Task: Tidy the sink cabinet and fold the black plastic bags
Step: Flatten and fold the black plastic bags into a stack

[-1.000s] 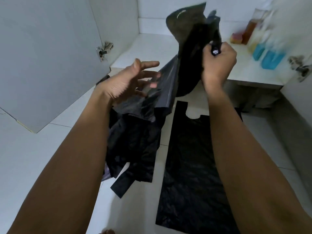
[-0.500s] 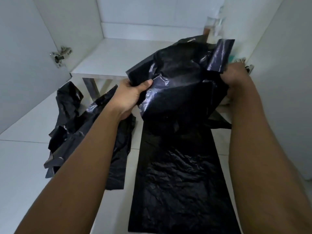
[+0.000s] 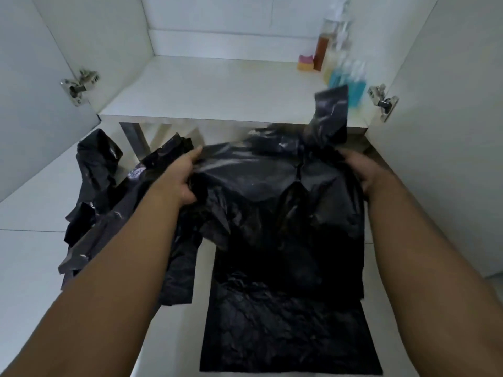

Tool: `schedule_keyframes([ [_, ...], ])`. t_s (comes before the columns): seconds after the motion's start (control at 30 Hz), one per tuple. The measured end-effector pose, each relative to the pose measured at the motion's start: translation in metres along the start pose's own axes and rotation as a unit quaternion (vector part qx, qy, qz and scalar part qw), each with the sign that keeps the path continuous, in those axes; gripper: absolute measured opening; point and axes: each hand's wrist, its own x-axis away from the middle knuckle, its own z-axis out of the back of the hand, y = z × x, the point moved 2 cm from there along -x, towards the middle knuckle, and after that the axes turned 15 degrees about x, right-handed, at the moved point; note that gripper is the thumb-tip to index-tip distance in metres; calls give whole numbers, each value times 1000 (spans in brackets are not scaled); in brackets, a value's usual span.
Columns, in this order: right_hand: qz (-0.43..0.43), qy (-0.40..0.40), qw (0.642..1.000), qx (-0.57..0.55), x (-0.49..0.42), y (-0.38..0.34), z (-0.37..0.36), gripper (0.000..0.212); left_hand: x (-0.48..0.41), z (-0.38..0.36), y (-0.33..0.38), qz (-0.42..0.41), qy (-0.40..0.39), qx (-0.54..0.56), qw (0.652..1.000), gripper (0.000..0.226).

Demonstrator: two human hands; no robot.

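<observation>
White floor (image 3: 32, 268): two hands (image 3: 179, 178), three bags (image 3: 272, 191).

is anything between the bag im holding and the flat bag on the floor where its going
Nothing visible. The held bag, pinched at its sides by the left hand and right hand, hangs directly over the flattened bag. The crumpled pile lies off to the left, clear of it.

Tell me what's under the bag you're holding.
Under the held bag, gripped by left hand and right hand, a flat bag lies on the floor. Its upper part is covered; anything else there is hidden.
</observation>
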Motion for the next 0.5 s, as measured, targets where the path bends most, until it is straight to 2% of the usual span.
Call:
schedule_keyframes([
  [0.03,-75,-1,997,-1,-13,6,2,52,-2,5,-7,4,-3,1,1000,51],
  [0.07,-109,-7,994,6,-23,13,5,65,-5,11,-16,15,-10,0,1000,62],
  [0.1,-135,20,991,-8,-40,29,15,79,-8,21,-28,25,-13,-10,1000,68],
  [0.17,-185,66,980,-43,-53,61,28,100,-13,35,-50,54,-21,-81,995,61],
  [0.2,-202,71,975,-56,-49,73,30,101,-16,40,-59,72,-33,-107,991,53],
  [0.3,-234,51,971,-17,-37,100,28,70,-28,52,-83,93,-32,-178,979,47],
  [0.4,-255,12,960,111,-29,119,25,45,-40,60,-99,57,27,-213,975,61],
  [0.5,-196,78,966,151,-39,124,30,35,-49,55,-102,23,36,-209,977,75],
])
